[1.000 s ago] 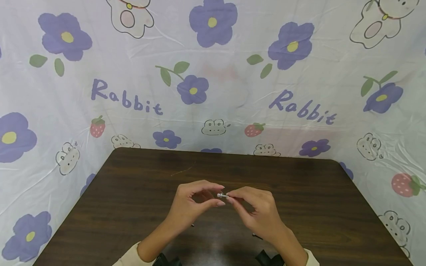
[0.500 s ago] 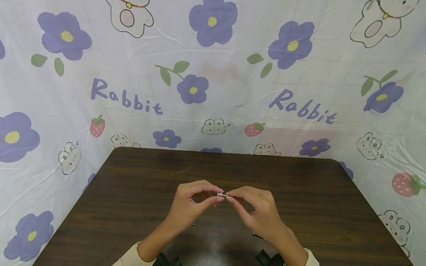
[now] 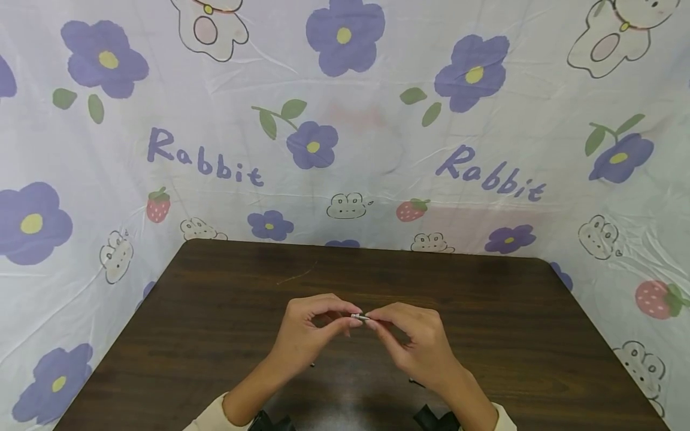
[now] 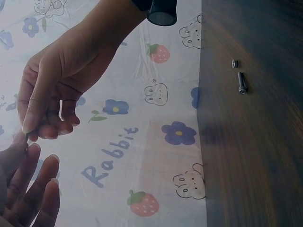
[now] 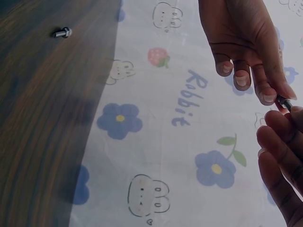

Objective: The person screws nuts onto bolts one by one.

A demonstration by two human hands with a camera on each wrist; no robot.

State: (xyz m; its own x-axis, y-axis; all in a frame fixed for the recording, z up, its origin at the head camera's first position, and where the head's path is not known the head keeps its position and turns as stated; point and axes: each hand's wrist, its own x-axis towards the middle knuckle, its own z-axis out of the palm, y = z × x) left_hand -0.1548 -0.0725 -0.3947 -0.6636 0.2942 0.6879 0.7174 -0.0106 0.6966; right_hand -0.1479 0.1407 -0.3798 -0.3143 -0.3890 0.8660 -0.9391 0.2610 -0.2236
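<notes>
Both hands meet above the middle of the table. Between them is a small silver bolt (image 3: 362, 316), also showing at the fingertips in the right wrist view as a dark threaded bolt (image 5: 285, 102). My left hand (image 3: 312, 326) pinches its wider end between thumb and index finger. The thin shaft's other end is pinched by my right hand (image 3: 417, 335), thumb against index finger. Fingertips cover much of the bolt. In the left wrist view it is mostly hidden behind the right hand's (image 4: 59, 85) fingers.
On the dark wooden table (image 3: 242, 281) lie another bolt (image 4: 242, 84) and a small nut (image 4: 235, 63). The right wrist view shows a bolt with a wide collar (image 5: 62, 32) on the table. A printed cloth (image 3: 377, 167) hangs behind and at the sides.
One second ago the left thumb and index finger stood apart around the bolt's wider end; now they have closed on it. The right hand keeps its pinch, almost unmoved.
</notes>
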